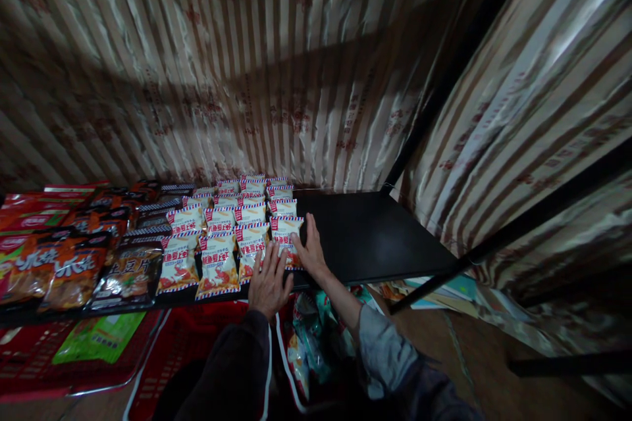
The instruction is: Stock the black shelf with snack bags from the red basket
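Rows of small white snack bags (218, 263) with red lettering lie on a black shelf (375, 237). My left hand (269, 279) rests its spread fingers at the front edge of these bags, near the third column. Against the right side of the rightmost front bag (287, 237) is my right hand (311, 248), its fingers extended and its thumb over the bag's face. Neither hand is closed around a bag. To the left of the white bags lie dark bags (129, 271) and orange-black bags (79, 270).
Red bags (54, 210) lie at the far left. Below the shelf are red baskets (192, 335), one with a green bag (99, 337), another with teal packets (316, 332). Black frame posts (444, 85) and striped curtains (296, 79) surround the shelf.
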`<state>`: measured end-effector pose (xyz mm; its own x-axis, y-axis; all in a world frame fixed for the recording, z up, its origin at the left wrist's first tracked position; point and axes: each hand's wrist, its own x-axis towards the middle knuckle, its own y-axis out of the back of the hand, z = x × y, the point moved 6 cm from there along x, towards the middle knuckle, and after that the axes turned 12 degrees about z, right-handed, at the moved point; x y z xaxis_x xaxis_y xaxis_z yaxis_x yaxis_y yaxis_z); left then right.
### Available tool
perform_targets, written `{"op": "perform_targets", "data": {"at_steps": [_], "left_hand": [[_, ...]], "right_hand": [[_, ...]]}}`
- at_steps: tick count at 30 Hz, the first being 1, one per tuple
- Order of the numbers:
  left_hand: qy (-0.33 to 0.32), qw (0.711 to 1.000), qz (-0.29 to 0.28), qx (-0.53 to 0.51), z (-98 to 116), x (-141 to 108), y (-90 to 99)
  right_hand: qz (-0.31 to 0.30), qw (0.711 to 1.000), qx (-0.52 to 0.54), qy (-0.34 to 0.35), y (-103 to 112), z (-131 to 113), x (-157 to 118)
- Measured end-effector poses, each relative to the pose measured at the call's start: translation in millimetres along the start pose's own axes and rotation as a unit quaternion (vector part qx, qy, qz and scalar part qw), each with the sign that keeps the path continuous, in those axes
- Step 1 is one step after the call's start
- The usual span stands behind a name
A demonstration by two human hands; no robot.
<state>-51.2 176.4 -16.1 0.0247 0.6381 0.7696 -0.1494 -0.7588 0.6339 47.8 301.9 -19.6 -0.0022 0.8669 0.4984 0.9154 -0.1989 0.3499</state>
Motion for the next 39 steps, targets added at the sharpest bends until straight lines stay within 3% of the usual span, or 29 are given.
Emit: {"op": "perform_targets", "data": {"at_steps": [2, 5, 10, 16, 19, 24, 39], "left_hand": [[-0.005, 1.000, 0.004, 0.001, 1, 0, 0.2], [-0.014, 1.000, 0.016, 0.003, 1, 1, 0.2], [-0.016, 1.000, 0.022, 0.010, 0, -1, -1.8], [-0.014, 1.000, 0.026, -0.001, 0, -2, -3.8], [-0.012, 1.000, 0.024, -0.007, 0, -2, -4.7], [-0.009, 1.000, 0.024, -0.008, -1, -3, -5.6], [-0.014, 1.000, 0.015, 0.013, 0, -2, -4.2]], "right_hand": [[-0.006, 0.997, -0.044, 0.065, -3, -11, -6], [-0.026, 0.994, -0.062, 0.085, -10, -15, -12], [0.004, 0.999, -0.013, 0.047, -11, -13, -10], [-0.043, 0.991, 0.076, -0.099, -10, 1, -3], [-0.055, 0.983, 0.114, -0.135, -9, 4, 0], [-0.057, 0.982, 0.118, -0.134, -13, 4, 3], [0.033, 0.992, 0.078, -0.098, -14, 4, 1]]}}
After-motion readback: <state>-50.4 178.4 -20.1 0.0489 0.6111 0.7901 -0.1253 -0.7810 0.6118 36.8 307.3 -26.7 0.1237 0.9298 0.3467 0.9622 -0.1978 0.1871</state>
